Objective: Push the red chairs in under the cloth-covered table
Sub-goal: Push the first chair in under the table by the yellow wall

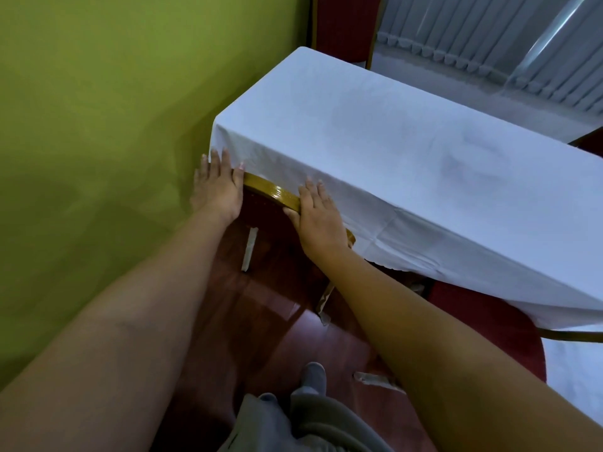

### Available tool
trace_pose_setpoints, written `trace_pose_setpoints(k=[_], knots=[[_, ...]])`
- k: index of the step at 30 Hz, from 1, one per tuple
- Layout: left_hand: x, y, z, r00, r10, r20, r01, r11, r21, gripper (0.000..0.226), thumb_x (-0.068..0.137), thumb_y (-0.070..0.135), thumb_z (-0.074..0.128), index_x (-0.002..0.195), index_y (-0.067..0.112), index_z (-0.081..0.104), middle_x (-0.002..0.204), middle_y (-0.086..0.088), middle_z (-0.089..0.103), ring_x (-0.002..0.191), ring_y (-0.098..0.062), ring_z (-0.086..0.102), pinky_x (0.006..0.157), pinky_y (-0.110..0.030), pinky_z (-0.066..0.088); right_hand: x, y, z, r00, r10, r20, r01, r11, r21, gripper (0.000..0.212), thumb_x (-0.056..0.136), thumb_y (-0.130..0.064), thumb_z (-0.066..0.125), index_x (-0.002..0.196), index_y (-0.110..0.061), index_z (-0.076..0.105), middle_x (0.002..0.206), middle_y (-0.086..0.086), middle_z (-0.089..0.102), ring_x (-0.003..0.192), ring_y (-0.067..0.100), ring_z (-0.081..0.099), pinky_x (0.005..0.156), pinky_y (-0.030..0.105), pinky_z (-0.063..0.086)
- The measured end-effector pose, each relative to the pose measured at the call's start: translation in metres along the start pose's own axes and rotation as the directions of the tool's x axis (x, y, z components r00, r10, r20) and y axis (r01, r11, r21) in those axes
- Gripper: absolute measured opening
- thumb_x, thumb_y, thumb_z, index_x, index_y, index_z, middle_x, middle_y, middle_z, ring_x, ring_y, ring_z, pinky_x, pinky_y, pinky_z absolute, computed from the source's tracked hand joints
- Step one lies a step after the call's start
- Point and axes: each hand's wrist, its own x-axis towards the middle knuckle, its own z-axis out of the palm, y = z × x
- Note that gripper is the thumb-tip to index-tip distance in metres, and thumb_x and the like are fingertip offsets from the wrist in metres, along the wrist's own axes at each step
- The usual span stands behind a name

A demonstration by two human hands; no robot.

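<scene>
Your left hand [217, 187] and right hand [318, 215] lie flat with fingers straight, holding nothing, pressing the ends of the top rail of the red padded chair with a glossy gold frame [270, 192] at 12 o'clock, its back touching the edge of the white cloth-covered counter [391, 141]. The frame looks stiff and light but slick, so push evenly at both ends; a second red chair [483, 327] waits at 4 o'clock.

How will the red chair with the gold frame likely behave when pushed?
The red chair with the gold frame probably stays stiff: its rail looks rigid under the left hand and right hand. It should slide easily, since the glossy reddish floor looks smooth. Pushed at the top rail, it might tip forward if a leg catches.
</scene>
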Motion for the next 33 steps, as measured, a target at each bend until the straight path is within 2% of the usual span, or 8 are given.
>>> trace_pose_setpoints(k=[6, 11, 15, 23, 28, 33], knots=[[-0.012, 0.006, -0.004, 0.999, 0.041, 0.015, -0.041, 0.998, -0.052, 0.061, 0.104, 0.044, 0.010, 0.155, 0.010, 0.008, 0.163, -0.009, 0.003, 0.150, -0.024, -0.003, 0.121, -0.039, 0.000, -0.001, 0.007, -0.003, 0.999, -0.040, 0.031, 0.037, 0.996, 0.078, 0.070, 0.100, -0.053, 0.027, 0.154, -0.011, 0.011, 0.162, 0.008, 0.005, 0.149, 0.021, -0.001, 0.121, 0.037, 0.006], [-0.031, 0.016, 0.003, 0.980, 0.195, -0.045, -0.198, 0.976, -0.086, 0.064, 0.103, 0.046, 0.016, 0.154, 0.007, 0.013, 0.162, -0.011, 0.009, 0.150, -0.023, 0.003, 0.121, -0.038, 0.003, -0.026, 0.033, -0.006, 0.997, -0.064, 0.040, 0.061, 0.997, 0.051, 0.068, 0.100, -0.053, 0.026, 0.154, -0.014, 0.012, 0.162, 0.006, 0.009, 0.149, 0.018, 0.003, 0.119, 0.032, 0.004], [-0.049, 0.028, 0.008, 0.953, 0.290, -0.084, -0.293, 0.956, -0.026, 0.067, 0.102, 0.049, 0.017, 0.153, 0.006, 0.014, 0.161, -0.013, 0.010, 0.149, -0.022, 0.004, 0.121, -0.035, 0.002, -0.055, 0.056, -0.009, 0.999, 0.006, 0.053, -0.008, 0.999, 0.038, 0.068, 0.100, -0.054, 0.024, 0.154, -0.016, 0.011, 0.162, 0.004, 0.009, 0.149, 0.016, 0.004, 0.118, 0.029, 0.002], [-0.099, 0.065, 0.029, 0.863, 0.505, -0.016, -0.486, 0.839, 0.243, 0.065, 0.103, 0.047, 0.018, 0.152, 0.005, 0.021, 0.160, -0.014, 0.015, 0.150, -0.025, 0.003, 0.121, -0.039, -0.002, -0.130, 0.085, -0.018, 0.986, 0.161, 0.031, -0.162, 0.986, 0.034, 0.065, 0.101, -0.050, 0.026, 0.154, -0.013, 0.013, 0.162, 0.005, 0.010, 0.149, 0.017, 0.005, 0.119, 0.030, 0.002], [-0.142, 0.095, 0.056, 0.781, 0.616, 0.100, -0.622, 0.754, 0.213, 0.063, 0.102, 0.046, 0.020, 0.153, 0.008, 0.019, 0.162, -0.008, 0.010, 0.150, -0.019, 0.000, 0.121, -0.036, -0.003, -0.184, 0.117, -0.023, 0.959, 0.283, -0.003, -0.282, 0.958, 0.043, 0.064, 0.101, -0.050, 0.028, 0.154, -0.016, 0.015, 0.161, 0.006, 0.013, 0.149, 0.020, 0.008, 0.120, 0.034, 0.005], [-0.183, 0.133, 0.082, 0.755, 0.633, 0.172, -0.656, 0.731, 0.189, 0.062, 0.102, 0.046, 0.023, 0.152, 0.010, 0.024, 0.160, -0.008, 0.018, 0.149, -0.020, 0.007, 0.121, -0.040, 0.003, -0.241, 0.163, -0.028, 0.930, 0.368, -0.019, -0.368, 0.930, 0.001, 0.062, 0.101, -0.048, 0.030, 0.153, -0.017, 0.017, 0.161, 0.007, 0.016, 0.148, 0.021, 0.010, 0.120, 0.035, 0.007]])
